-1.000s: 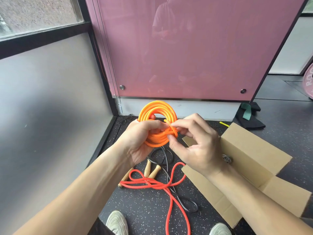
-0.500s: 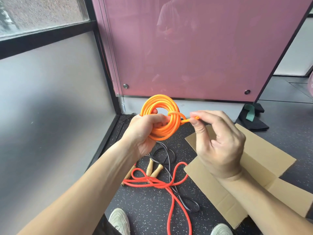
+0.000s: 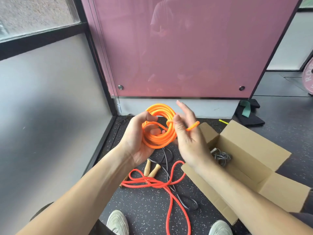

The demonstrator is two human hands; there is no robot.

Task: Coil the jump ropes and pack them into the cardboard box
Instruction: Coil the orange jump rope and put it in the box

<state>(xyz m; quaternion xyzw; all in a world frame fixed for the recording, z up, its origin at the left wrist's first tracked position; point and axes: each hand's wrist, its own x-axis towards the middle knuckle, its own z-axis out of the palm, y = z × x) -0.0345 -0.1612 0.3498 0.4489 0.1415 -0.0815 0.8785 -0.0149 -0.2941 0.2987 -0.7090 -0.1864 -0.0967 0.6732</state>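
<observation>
My left hand (image 3: 135, 139) grips a coiled orange jump rope (image 3: 157, 139) held up over the floor. A loop of the rope is wrapped round the coil's right side. My right hand (image 3: 188, 134) is right beside the coil with its fingers straight and blurred; the rope's free end (image 3: 193, 126) pokes out behind them. The open cardboard box (image 3: 254, 150) lies on the floor to the right, with a coiled grey rope (image 3: 221, 156) inside. A loose red rope (image 3: 157, 182) and a black rope (image 3: 169, 168) with wooden handles (image 3: 152, 168) lie tangled below my hands.
A pink panel (image 3: 186, 48) stands straight ahead and a grey wall (image 3: 50, 116) closes the left side. A dark cloth with a green band (image 3: 249, 114) lies at the back right. My shoes (image 3: 116, 223) are at the bottom edge.
My right hand pulled the orange rope's end out to the right through the wrap, then straightened its fingers. The coil turned a little in my left hand and sank slightly.
</observation>
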